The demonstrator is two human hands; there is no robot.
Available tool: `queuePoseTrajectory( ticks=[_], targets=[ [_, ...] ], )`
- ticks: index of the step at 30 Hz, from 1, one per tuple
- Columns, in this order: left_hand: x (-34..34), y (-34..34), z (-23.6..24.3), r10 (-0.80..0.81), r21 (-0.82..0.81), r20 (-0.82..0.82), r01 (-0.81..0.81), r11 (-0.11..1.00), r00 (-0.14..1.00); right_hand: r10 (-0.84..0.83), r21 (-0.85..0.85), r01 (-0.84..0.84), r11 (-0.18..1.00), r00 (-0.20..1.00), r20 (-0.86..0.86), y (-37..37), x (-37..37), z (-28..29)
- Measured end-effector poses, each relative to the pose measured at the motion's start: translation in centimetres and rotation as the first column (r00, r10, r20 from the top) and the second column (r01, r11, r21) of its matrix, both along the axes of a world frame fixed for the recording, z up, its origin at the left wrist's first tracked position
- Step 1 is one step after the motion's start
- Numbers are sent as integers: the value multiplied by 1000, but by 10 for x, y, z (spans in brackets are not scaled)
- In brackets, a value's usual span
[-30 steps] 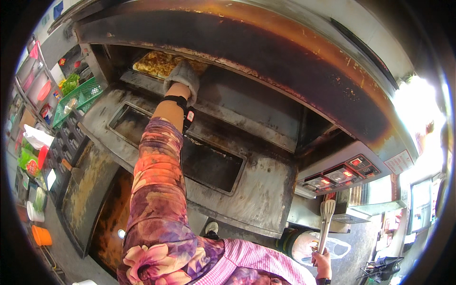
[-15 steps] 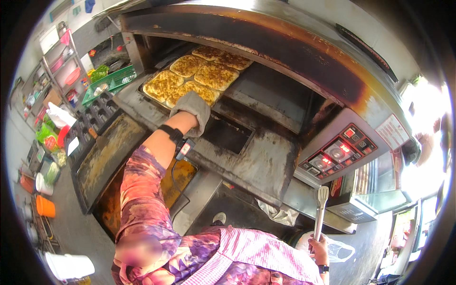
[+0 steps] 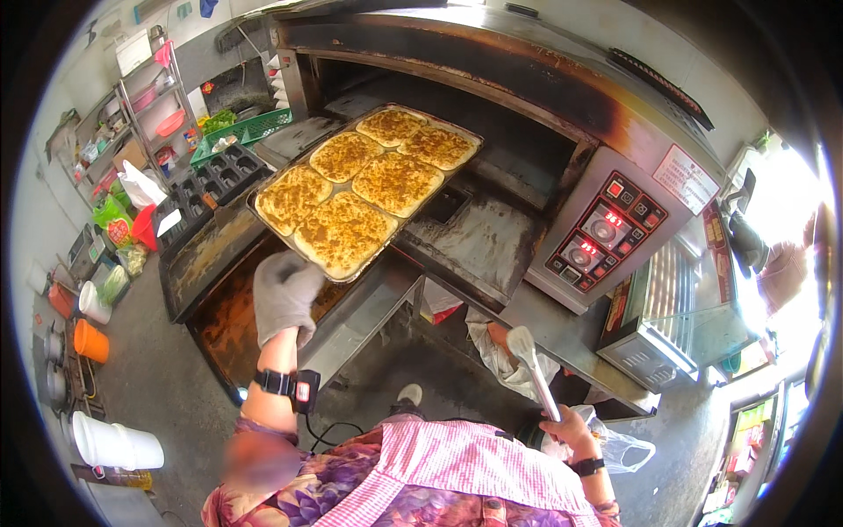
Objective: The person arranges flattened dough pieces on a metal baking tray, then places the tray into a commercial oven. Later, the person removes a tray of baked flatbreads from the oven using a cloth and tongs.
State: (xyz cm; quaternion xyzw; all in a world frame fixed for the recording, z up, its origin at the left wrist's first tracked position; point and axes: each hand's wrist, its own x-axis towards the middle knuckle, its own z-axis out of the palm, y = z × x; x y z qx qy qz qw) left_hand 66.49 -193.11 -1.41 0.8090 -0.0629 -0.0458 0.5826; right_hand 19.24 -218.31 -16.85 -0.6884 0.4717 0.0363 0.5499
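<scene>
My left hand [image 3: 285, 297], in a thick grey oven mitt, is closed on the near corner of a baking tray [image 3: 479, 143]. Several pale, squarish flatbreads [image 3: 399, 183] with a browned topping lie on the tray in two rows. The tray sits tilted across the front of the oven [image 3: 562, 162], mostly outside its mouth. The mitt hides my left fingers. At the lower right, my right hand [image 3: 571, 429] is wrapped round a pair of metal tongs [image 3: 536, 373], which point up and away from the tray.
The oven's control panel [image 3: 606, 230] glows red to the right, near a glass display case [image 3: 667, 316]. Dark baking pans [image 3: 215, 233] lean at the left. A green crate [image 3: 263, 126] and shelves [image 3: 145, 97] stand behind them. A white bucket [image 3: 117, 442] is at lower left.
The tray of flatbreads has come out of the oven toward me, with my left hand drawn back along with it. My right hand and the tongs have shifted slightly left.
</scene>
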Motion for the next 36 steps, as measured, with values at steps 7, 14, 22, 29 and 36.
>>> queuePoseTrajectory(
  ticks=[7,14,22,29,36],
  targets=[
    [38,-6,-78,-474,-737,-381,49,674,794,230,174,-268,947,950,212,-1,80,48],
    [32,-30,-97,-153,-423,-662,-197,885,733,219,223,-278,934,942,255,6,164,74],
    [-10,149,-95,-283,-373,-375,135,918,883,119,331,-231,915,937,328,10,231,65],
    [-52,204,-36,-214,-181,28,216,959,976,173,255,-304,918,885,433,14,239,96],
    [-78,209,29,204,-273,285,-125,954,937,212,173,-345,923,828,518,12,229,181]
  ],
)
